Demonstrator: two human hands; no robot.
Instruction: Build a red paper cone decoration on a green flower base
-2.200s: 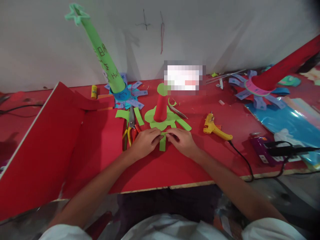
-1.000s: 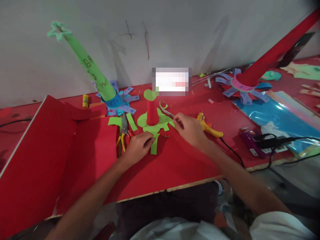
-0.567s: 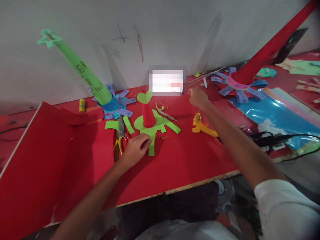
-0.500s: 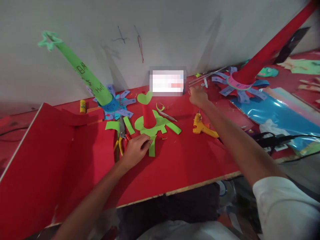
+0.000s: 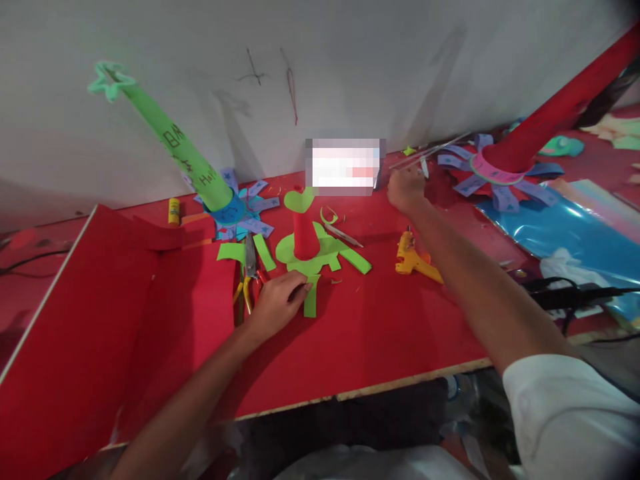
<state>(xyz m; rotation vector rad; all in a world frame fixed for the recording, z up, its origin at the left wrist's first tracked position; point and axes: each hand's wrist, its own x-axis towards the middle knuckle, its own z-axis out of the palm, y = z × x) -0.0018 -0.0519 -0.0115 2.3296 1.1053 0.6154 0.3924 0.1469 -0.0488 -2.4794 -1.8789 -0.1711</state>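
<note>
My left hand [image 5: 283, 298] is closed at the near edge of a green paper base, its fingertips on a green paper strip [image 5: 311, 300]. From that base rises a small red paper cone [image 5: 305, 237] topped by a green heart [image 5: 299, 199]. Beside my left hand lie scissors [image 5: 251, 257] and pliers with red and yellow handles [image 5: 249, 293]. My right hand [image 5: 407, 190] reaches to the back of the table, its fingers closed near some thin clear sticks [image 5: 430, 153]; what it holds, if anything, is hidden. A yellow glue gun [image 5: 415, 260] lies below it.
A tall green cone [image 5: 175, 140] stands at the back left, near a glue stick [image 5: 174, 211]. Red sheets [image 5: 65, 333] cover the left. At right are a large red cone [image 5: 560, 107], blue plastic packets [image 5: 535, 220] and a black power strip [image 5: 575, 295].
The whole view has shifted, with the table things now slightly further right in the picture. My left hand stays at the green strip, while my right hand remains at the back by the sticks.
</note>
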